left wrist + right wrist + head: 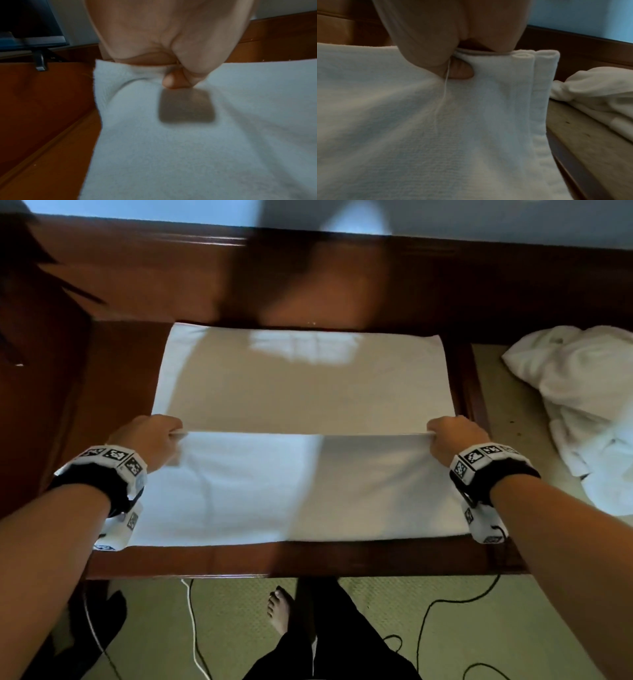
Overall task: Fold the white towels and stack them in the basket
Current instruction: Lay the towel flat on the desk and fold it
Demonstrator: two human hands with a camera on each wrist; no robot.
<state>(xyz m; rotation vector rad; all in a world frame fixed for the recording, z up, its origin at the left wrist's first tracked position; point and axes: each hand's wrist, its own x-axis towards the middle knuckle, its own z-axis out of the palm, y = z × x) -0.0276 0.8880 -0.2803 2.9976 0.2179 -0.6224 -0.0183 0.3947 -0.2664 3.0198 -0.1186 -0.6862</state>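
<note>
Floor nearest: green carpet (462, 628), a bare foot (279, 611), black and white cables (191, 621). Wooden table (274, 559) above it, white towel (291, 484) spread flat, near half doubled over. Left hand (150, 436) pinches the folded edge at the left corner, fingers curled; right hand (452, 436) pinches the right corner likewise. Wrist bands (113, 460) carry black-and-white square markers; no readable writing. Right wrist view: doubled hem (539, 56), loose thread hanging. Farther right, a crumpled white towel heap (582, 405) on a tan surface. No basket visible.
</note>
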